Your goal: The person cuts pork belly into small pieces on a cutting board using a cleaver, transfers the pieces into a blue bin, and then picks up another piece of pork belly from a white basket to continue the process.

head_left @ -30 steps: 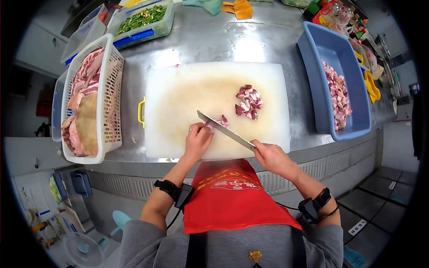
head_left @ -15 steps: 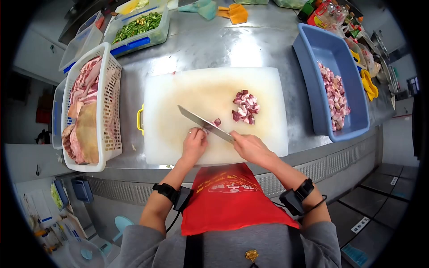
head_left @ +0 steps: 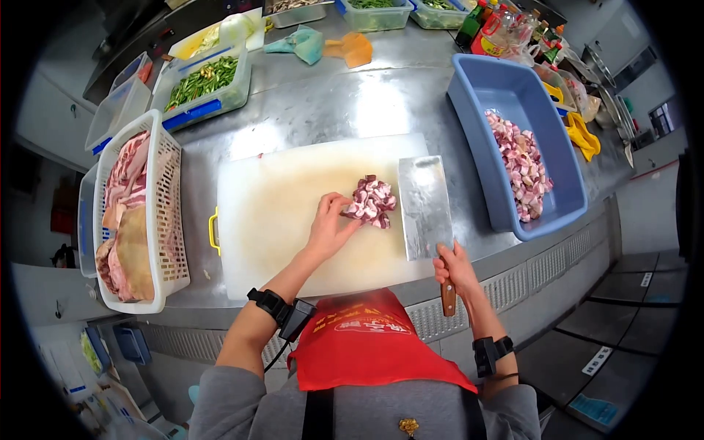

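Note:
My left hand (head_left: 330, 226) reaches over the white cutting board (head_left: 271, 213), its thumb and fingers around the left side of a small pile of meat cubes (head_left: 374, 202), dark red and pale. In my right hand (head_left: 456, 265) is a cleaver (head_left: 425, 209), gripped by its wooden handle. Its broad blade shows face-on over the board's right edge, just right of the pile. Both hands work in front of the red apron (head_left: 352, 341).
A blue tub (head_left: 469, 139) with more meat cubes stands at right. A white basket (head_left: 158, 213) of large meat slabs sits at left, below a clear box of chopped green vegetables (head_left: 202, 84). Cloths (head_left: 348, 50) and bottles (head_left: 491, 33) lie farther back.
The cleaver has swung from slanting across the board's middle to its right edge, blade turned face-on. My left hand has moved right and forward to the pile. The view has shifted.

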Available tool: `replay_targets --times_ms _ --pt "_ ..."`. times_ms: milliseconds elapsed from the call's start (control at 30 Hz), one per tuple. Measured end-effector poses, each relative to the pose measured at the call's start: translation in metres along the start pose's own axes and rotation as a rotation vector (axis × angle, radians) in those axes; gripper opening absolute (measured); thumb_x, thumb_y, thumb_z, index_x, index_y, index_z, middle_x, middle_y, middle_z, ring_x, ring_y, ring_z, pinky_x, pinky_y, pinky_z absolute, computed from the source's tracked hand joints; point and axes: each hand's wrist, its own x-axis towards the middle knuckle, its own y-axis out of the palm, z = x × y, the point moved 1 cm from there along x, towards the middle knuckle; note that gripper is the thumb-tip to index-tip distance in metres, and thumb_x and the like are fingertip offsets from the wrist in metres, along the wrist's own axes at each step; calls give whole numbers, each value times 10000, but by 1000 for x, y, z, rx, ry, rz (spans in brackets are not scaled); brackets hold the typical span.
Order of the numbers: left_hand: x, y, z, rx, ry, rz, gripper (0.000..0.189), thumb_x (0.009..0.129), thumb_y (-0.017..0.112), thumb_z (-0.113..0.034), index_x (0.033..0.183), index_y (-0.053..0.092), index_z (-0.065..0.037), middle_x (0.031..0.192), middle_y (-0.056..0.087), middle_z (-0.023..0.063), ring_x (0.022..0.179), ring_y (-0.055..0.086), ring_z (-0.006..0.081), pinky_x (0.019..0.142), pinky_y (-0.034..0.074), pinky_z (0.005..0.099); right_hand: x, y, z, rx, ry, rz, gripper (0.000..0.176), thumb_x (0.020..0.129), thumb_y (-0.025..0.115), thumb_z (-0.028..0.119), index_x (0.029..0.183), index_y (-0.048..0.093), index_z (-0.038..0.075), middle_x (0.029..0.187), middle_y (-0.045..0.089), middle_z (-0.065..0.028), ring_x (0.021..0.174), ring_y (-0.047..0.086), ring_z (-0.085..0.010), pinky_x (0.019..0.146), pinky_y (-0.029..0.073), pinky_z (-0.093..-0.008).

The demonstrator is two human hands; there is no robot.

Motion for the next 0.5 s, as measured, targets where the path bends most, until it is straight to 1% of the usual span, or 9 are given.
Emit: replay_targets --times_ms 33,133,200,267,300,333,367,467,500 --pt "4 -1 0 -11 -18 -23 577 798 744 -318 1265 537 -49 1371 413 224 1230 449 378 1009 400 445 4 -8 -9 -8 0 -26 215 964 538 226 1098 442 88 659 459 -10 466 371 -71 415 368 -255" --pt "18 13 3 -71 -27 -58 692 758 772 -370 1332 514 -81 1467 304 235 1282 401 393 1034 371 486 6 -23 -25 -56 10 -90 216 967 542 232 1097 440 92 662 465 -9 469 380 -72 414 371 -259" --pt "28 25 5 33 18 -72 747 731 788 -398 1356 504 -106 1468 319 234 1299 388 405 1046 349 516 8 -26 -34 -75 46 -81 210 972 540 229 1100 453 86 654 468 -4 472 389 -72 413 372 -259" --pt "35 37 6 101 49 -82 790 707 802 -420 1374 497 -127 1464 338 232 1310 382 411 1055 332 537 10 -15 -41 -65 72 -72 203 976 537 224 1104 464 85 649 467 0 469 391 -72 413 368 -255" --pt "37 44 7 118 57 -87 805 697 807 -428 1380 496 -136 1460 350 231 1312 382 411 1059 326 543 12 -8 -42 -39 71 -2 215 980 528 212 1149 465 95 645 464 5 467 392 -72 414 363 -251" --pt "38 49 9 136 63 -92 821 687 813 -435 1386 494 -145 1455 361 230 1314 382 411 1063 320 549 16 -1 -44 -52 71 31 219 983 526 217 1156 465 97 650 463 3 465 387 -73 418 364 -249" --pt "39 54 12 158 77 -47 826 676 840 -377 1379 496 -112 1468 363 232 1336 376 397 1090 330 477 21 6 -46 -65 70 65 224 986 523 222 1163 464 98 656 461 2 462 381 -73 422 366 -248" --pt "37 61 -1 -65 13 -91 795 679 845 -342 1362 517 -102 1466 368 230 1339 389 377 1084 349 448 27 35 -44 -86 73 118 225 987 517 222 1172 468 103 670 461 1 468 387 -77 433 373 -252" --pt "37 61 -9 -122 -19 -138 765 683 846 -309 1339 534 -70 1468 364 232 1344 386 380 1078 363 429 30 41 -46 -78 77 143 225 986 515 220 1173 467 104 670 461 0 470 390 -78 435 375 -255"
